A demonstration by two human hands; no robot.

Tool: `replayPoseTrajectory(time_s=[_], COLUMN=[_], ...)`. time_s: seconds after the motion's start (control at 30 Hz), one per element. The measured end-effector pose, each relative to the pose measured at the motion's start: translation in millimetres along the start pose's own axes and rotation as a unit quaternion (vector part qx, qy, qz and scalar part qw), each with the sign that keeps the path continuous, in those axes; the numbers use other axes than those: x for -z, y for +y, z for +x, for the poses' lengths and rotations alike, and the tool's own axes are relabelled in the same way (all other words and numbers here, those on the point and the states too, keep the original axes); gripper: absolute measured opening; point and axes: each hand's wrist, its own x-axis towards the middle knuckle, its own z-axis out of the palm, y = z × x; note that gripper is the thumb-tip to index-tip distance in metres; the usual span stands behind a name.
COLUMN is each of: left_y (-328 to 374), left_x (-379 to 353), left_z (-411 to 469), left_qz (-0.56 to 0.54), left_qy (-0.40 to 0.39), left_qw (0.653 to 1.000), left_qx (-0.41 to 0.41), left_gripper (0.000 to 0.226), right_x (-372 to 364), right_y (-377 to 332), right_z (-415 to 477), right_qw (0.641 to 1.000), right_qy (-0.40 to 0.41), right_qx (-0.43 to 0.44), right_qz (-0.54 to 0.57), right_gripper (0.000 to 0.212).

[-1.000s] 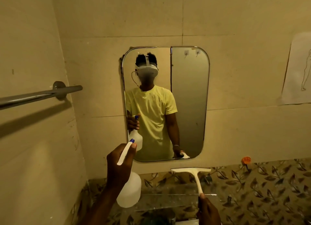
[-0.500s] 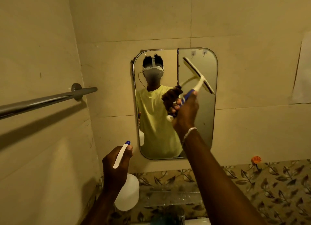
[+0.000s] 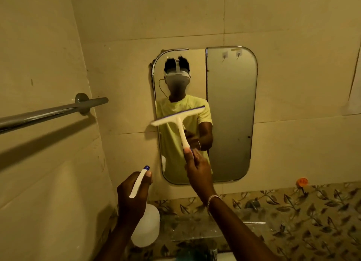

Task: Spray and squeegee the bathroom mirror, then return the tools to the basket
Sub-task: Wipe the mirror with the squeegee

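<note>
The squeegee stage looks under way. The right hand (image 3: 197, 168) pinches the handle end of the white plastic T-shaped squeegee (image 3: 178, 122), whose blade lies tilted across the left half of the rounded wall mirror (image 3: 230, 112). The left hand (image 3: 132, 197) is wrapped around the translucent white spray bottle (image 3: 145, 229), held low. The next move calls for a steady downward pull with the blade flat on the glass.
</note>
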Motion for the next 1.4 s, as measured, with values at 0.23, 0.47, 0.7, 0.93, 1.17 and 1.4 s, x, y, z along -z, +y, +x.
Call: replayPoseTrajectory(time_s=[0.23, 0.47, 0.7, 0.93, 1.17, 1.4], left_y=[-8, -8, 1, 3, 1, -1], left_x=[-21, -32, -31, -19, -13, -29], left_z=[-12, -25, -31, -34, -32, -31], left_qz=[-0.015, -0.016, -0.035, -0.004, -0.001, -0.005], left_qy=[-0.019, -0.026, -0.026, -0.026, -0.031, -0.058], left_qw=[1.000, 0.999, 0.999, 1.000, 0.999, 0.998], left_qx=[0.008, 0.022, 0.027, 0.013, 0.020, 0.033], left_gripper=[0.052, 0.039, 0.048, 0.068, 0.037, 0.033], right_x=[98, 94, -15, -41, 64, 166], right_y=[72, 108, 97, 102, 125, 128], right_z=[-40, -86, -117, -152, -157, -150], right_qw=[0.993, 0.928, 0.873, 0.922, 0.947, 0.946], right_qy=[0.100, 0.209, 0.148, 0.056, 0.048, 0.156], right_qx=[-0.041, -0.288, -0.399, -0.378, -0.298, -0.265], right_qz=[-0.057, 0.112, 0.239, 0.064, -0.109, -0.106], right_gripper=[0.043, 0.070, 0.073, 0.055, 0.045, 0.062])
